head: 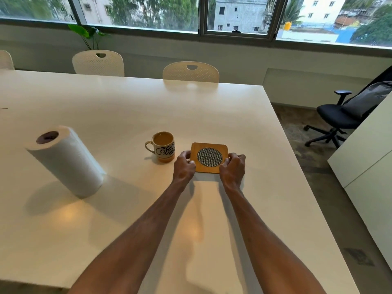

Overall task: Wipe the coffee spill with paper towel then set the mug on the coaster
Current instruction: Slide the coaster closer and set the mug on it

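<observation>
You are gripping the wooden coaster (209, 157) with both hands: your left hand (184, 166) is pinching its left edge and your right hand (232, 167) its right edge, the coaster lying flat on the white table (127, 107). The mug (163, 146), full of coffee, is standing just left of it, and the paper towel roll (65, 161) is standing upright well off to the left.

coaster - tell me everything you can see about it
The coaster is a square slab with rounded corners, wood or bamboo by its look, with a round black-and-white woven-patterned inset at its centre. It lies flat on the white table, just right of the mug, with a small gap between them. The left hand grips its near left edge and the right hand its near right corner. Nothing stands on it.
</observation>
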A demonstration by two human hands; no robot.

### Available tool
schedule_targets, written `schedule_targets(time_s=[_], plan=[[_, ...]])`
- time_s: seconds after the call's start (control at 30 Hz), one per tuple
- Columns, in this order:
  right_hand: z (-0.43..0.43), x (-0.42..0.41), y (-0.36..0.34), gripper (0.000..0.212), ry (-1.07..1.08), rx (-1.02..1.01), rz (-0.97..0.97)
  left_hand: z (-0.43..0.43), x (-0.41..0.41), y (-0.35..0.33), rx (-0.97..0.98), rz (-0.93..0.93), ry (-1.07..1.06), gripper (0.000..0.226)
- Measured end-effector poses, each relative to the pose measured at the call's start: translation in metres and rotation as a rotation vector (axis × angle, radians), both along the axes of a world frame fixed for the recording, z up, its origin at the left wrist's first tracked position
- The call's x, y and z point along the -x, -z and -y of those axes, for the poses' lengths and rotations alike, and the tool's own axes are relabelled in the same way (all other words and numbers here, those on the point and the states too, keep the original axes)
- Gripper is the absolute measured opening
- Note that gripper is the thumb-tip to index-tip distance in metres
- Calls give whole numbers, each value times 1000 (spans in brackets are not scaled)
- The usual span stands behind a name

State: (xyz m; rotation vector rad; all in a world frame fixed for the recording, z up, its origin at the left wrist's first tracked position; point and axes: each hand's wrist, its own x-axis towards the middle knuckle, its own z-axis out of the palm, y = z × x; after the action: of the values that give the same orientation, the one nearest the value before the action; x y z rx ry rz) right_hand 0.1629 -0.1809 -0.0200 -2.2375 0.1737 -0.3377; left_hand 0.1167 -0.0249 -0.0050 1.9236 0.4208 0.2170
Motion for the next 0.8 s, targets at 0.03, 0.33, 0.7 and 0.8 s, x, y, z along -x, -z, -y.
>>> schedule_targets(time_s=[0.03, 0.33, 0.7, 0.8], plan=[[-1, 10, 1, 30, -2, -1, 5, -1, 11, 0, -11, 0, 7, 50], [-10, 106, 2, 27, 28, -4, -2, -16, 98, 8, -110, -18, 23, 45], [-6, 206, 14, 28, 39, 18, -29, -16, 195, 21, -164, -25, 23, 48], [-6, 222, 15, 27, 41, 23, -31, -16, 209, 21, -198, -26, 41, 48]])
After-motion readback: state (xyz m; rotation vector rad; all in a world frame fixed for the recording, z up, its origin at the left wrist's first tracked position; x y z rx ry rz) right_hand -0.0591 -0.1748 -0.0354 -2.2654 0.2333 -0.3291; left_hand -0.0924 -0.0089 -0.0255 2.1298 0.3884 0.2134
